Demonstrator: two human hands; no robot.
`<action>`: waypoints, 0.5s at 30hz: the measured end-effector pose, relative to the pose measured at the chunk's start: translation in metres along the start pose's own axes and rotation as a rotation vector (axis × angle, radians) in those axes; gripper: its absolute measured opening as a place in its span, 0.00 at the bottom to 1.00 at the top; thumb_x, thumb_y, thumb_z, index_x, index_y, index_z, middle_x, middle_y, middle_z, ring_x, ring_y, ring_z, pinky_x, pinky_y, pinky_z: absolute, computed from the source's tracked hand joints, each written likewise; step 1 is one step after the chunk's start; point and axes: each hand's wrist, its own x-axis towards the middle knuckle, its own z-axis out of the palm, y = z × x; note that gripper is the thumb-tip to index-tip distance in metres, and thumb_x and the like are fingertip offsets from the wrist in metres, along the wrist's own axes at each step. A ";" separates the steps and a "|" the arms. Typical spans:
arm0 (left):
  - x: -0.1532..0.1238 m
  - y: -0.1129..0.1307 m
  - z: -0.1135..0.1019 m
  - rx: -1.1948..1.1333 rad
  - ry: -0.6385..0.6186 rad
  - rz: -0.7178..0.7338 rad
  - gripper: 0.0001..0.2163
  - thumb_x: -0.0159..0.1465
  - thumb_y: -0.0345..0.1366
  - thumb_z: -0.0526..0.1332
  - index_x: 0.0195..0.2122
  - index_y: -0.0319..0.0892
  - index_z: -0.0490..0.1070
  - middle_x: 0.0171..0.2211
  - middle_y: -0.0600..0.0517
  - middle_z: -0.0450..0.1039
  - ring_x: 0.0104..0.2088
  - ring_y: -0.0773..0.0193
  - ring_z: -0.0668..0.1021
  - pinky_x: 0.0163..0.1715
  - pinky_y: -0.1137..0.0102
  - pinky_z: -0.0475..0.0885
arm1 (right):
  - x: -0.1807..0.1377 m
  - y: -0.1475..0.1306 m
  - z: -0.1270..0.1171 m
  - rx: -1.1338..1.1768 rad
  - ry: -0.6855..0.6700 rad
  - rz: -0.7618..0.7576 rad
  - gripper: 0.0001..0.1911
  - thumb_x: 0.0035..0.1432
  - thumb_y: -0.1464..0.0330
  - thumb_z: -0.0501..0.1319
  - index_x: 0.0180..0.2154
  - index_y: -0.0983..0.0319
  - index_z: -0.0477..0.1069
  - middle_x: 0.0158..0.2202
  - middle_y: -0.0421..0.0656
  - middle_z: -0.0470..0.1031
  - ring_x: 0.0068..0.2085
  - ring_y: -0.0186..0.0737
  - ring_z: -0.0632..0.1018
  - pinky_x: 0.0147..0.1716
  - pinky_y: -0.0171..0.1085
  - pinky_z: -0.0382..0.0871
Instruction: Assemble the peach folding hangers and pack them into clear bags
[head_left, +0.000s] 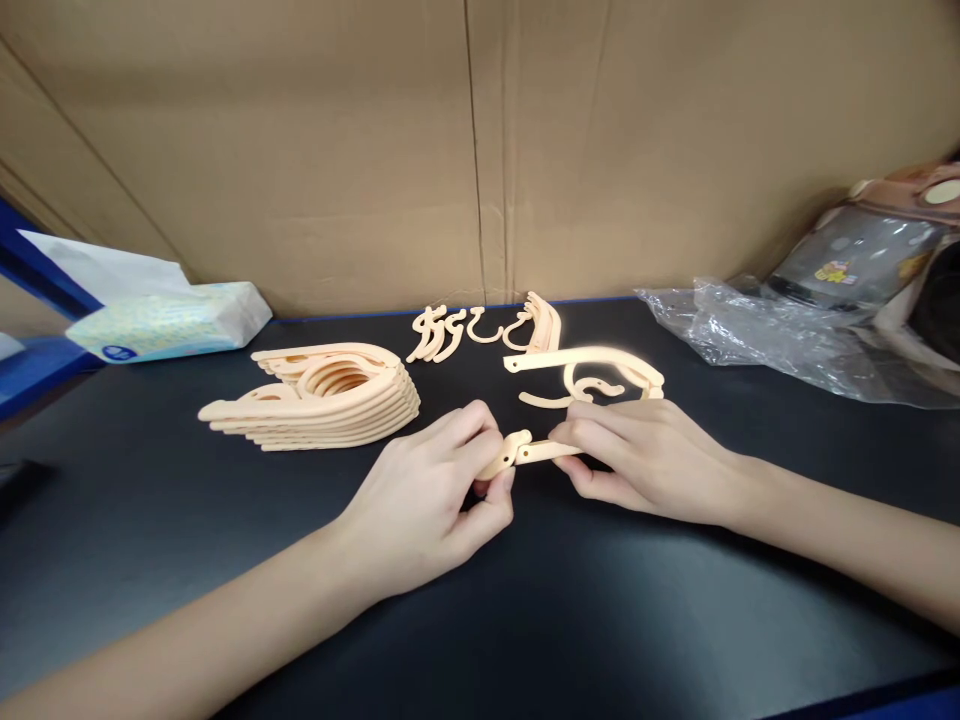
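Observation:
Between finger and thumb, my left hand (442, 490) pinches a cream plastic hanger hook (510, 452), most of which its fingers cover. My right hand (645, 460) is closed on a cream hanger arm (534, 453). The holed ends of both pieces meet, or nearly so; whether they are joined I cannot tell. Just behind my right hand lie another hanger arm (585, 356) and loose curved hook pieces (546, 401). To the left rests a neat stack of folded hangers (337, 400).
Several hooks (437, 334) and upright hanger arms (544, 322) are at the back of the black table (525, 620). A tissue pack (176, 320) stands back left. At right are a crumpled clear bag (787, 335) and a transparent pouch (855, 255). Cardboard (337, 150) walls the back.

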 end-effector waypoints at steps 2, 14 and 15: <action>0.000 0.000 0.000 0.002 0.003 -0.002 0.11 0.65 0.31 0.51 0.25 0.42 0.55 0.29 0.55 0.61 0.27 0.69 0.64 0.24 0.72 0.57 | 0.000 0.001 0.001 0.025 0.008 0.006 0.08 0.63 0.72 0.54 0.32 0.63 0.68 0.27 0.38 0.74 0.23 0.30 0.72 0.22 0.31 0.61; 0.002 -0.002 0.003 0.012 -0.026 -0.042 0.10 0.64 0.32 0.50 0.25 0.43 0.54 0.24 0.58 0.58 0.21 0.71 0.62 0.21 0.72 0.53 | -0.004 0.003 0.004 0.102 0.029 -0.007 0.04 0.63 0.71 0.55 0.35 0.62 0.67 0.29 0.36 0.75 0.22 0.28 0.70 0.21 0.31 0.59; 0.002 -0.003 0.003 0.015 -0.031 -0.049 0.10 0.64 0.32 0.50 0.25 0.43 0.54 0.24 0.58 0.58 0.21 0.71 0.62 0.21 0.72 0.53 | -0.003 0.003 0.004 0.104 0.031 -0.006 0.04 0.63 0.71 0.55 0.35 0.62 0.67 0.29 0.36 0.75 0.22 0.28 0.70 0.21 0.31 0.59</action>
